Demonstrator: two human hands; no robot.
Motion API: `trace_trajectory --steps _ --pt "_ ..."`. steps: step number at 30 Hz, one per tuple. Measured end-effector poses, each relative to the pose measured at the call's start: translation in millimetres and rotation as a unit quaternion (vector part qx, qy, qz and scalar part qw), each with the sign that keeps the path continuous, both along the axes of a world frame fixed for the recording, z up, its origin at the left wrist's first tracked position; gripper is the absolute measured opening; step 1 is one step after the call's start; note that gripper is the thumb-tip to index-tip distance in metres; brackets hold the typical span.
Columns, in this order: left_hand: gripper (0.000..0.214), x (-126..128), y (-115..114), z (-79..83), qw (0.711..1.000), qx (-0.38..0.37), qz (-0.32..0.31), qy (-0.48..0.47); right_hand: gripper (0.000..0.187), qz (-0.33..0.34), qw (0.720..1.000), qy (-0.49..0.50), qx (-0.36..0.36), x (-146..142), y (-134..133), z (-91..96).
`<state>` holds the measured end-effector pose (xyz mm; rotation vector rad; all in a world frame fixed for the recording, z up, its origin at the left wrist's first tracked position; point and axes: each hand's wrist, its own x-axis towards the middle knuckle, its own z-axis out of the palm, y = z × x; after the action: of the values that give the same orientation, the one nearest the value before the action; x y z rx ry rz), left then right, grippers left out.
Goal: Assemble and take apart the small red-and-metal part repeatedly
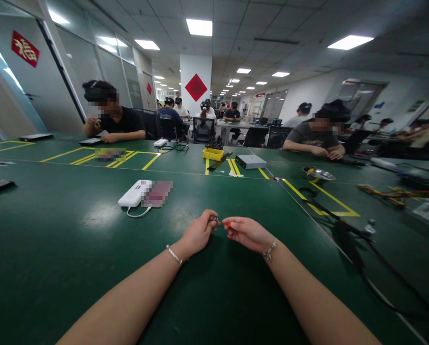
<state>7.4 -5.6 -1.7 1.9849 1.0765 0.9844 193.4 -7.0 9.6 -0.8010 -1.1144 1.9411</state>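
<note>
Right forearm (317,292), pinched grip (248,233) on orange (229,224)

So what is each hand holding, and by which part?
Left hand: a small silvery, metallic-looking piece, in the fingers. Right hand: a small bright orange piece, likewise. Too small to tell which part of either is gripped.

Head view: was shot from head height | facing: was aimed forward and down over the bench (74,273) | near: left grip (199,233) and right grip (250,235) were caught at close range, below centre | far: pillar (196,63) and ceiling (268,18) were taken in beyond
</note>
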Motion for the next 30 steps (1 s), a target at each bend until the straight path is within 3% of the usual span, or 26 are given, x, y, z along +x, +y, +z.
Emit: trace_trajectory --steps 11,19,23,30 --pt "0.017 0 -3 7.1 0.996 0.061 0.057 0.023 0.012 -0.005 1.0 -0.007 0.019 -4 0 -1.5" --pt "0.013 0 0 2.0 0.995 0.068 0.072 0.015 0.01 0.013 0.999 0.035 0.026 -9 -5 0.0" --pt "0.012 1 1 -0.1 0.996 0.061 0.069 0.008 0.017 -0.017 0.999 0.029 0.026 -12 -3 -1.8" --pt "0.015 0 0 1.4 0.996 0.059 0.059 0.024 0.013 -0.081 0.996 0.028 0.039 -15 -1 -2.1"
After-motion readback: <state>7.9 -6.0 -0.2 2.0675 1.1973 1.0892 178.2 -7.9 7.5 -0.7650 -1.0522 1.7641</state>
